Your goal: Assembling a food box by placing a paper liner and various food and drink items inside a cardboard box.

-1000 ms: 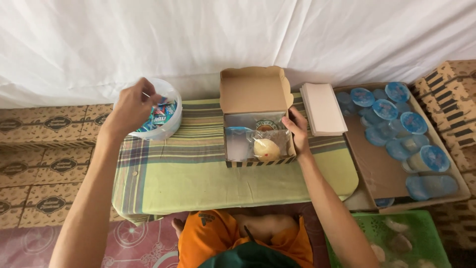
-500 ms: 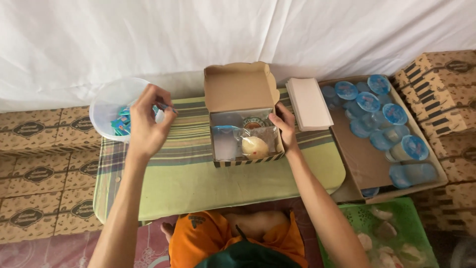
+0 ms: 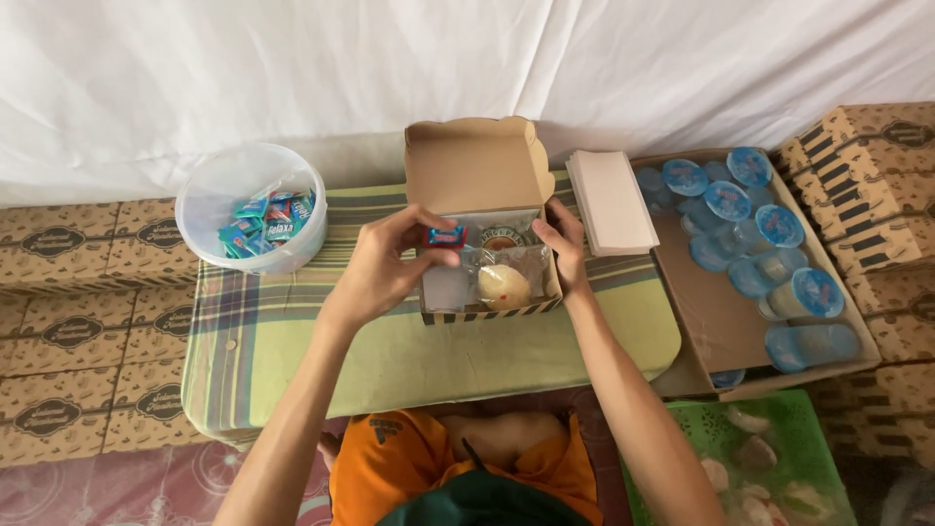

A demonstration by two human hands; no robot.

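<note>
Pinching glossy candy sachet — cardboard box.

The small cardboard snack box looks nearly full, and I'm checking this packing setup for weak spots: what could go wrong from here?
The small wrapped candy is pinched only at the left hand's fingertips above the open cardboard snack box; it might slip and land on the striped cloth. The box already holds a clear water cup and a bagged round bun, so the candy may not settle. The right hand steadies just one wall.

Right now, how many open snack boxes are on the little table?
1: the open box stands mid-table, between the hands, the left hand holding a candy over it.
</note>
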